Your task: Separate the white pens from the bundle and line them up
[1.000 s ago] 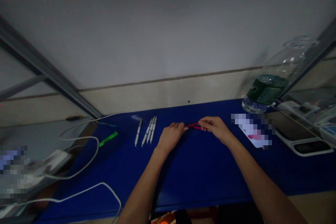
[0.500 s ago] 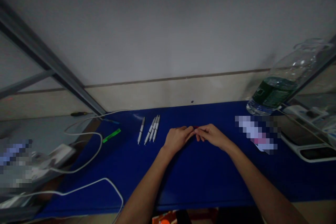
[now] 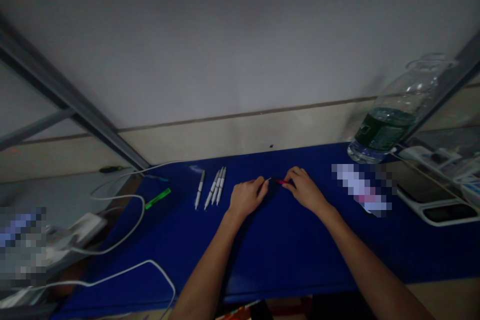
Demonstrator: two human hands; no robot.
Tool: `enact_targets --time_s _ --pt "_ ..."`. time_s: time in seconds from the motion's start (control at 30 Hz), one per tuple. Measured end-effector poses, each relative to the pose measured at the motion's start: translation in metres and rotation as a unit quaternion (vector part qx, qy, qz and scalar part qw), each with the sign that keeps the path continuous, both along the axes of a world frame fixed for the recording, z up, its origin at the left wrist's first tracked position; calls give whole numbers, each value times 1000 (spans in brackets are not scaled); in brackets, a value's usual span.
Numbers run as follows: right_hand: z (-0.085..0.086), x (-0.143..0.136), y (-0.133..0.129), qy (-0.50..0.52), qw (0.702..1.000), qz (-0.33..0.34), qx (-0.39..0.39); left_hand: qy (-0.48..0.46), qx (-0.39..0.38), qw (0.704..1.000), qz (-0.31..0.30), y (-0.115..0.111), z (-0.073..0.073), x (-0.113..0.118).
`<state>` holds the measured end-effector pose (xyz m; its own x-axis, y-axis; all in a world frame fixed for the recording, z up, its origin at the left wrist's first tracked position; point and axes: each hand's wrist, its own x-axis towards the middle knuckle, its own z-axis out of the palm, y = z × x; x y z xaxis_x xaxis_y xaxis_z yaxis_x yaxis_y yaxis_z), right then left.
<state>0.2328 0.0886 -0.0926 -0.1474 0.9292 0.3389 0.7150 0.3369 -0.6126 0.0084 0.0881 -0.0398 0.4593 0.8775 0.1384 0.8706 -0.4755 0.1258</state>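
My left hand (image 3: 245, 197) is closed in a pinch over the middle of the blue desk top (image 3: 277, 250). A thin pale tip (image 3: 268, 179) sticks out from its fingertips; the rest of that item is hidden in the hand. Facing it across a small gap, my right hand (image 3: 304, 191) pinches a short, slim red piece (image 3: 281, 181), possibly a pen part, which points left. To the left of my left hand lie several white-and-grey pens (image 3: 216, 187), roughly side by side, with another such pen (image 3: 200, 190) slightly apart from them.
A bright green strip-like object (image 3: 158, 199) and a white cable (image 3: 140, 220) lie at the left. On the right are a large clear bottle (image 3: 384, 127) with a green label, a blurred-out packet (image 3: 362, 190) and a white device (image 3: 442, 214). A wall rises behind the desk.
My hands, touching before, have drawn apart, left hand leftward and right hand rightward. The pale tip and the red piece now show separately between them. The view has shifted slightly.
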Motion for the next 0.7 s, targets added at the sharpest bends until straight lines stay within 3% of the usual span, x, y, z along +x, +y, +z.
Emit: enact_targets --time_s 0.13,0.3,0.4,0.7 --pt "12 -9 -2 156 985 26 -70 13 1 1000 -7 1 -1 0" --pt "23 -17 -4 349 928 24 -129 22 8 1000 -7 3 0 -2" --pt "25 -15 -3 393 909 17 -137 22 8 1000 -9 4 2 -3" --pt "29 -14 -4 422 895 30 -144 18 -5 999 -27 2 3 -1"
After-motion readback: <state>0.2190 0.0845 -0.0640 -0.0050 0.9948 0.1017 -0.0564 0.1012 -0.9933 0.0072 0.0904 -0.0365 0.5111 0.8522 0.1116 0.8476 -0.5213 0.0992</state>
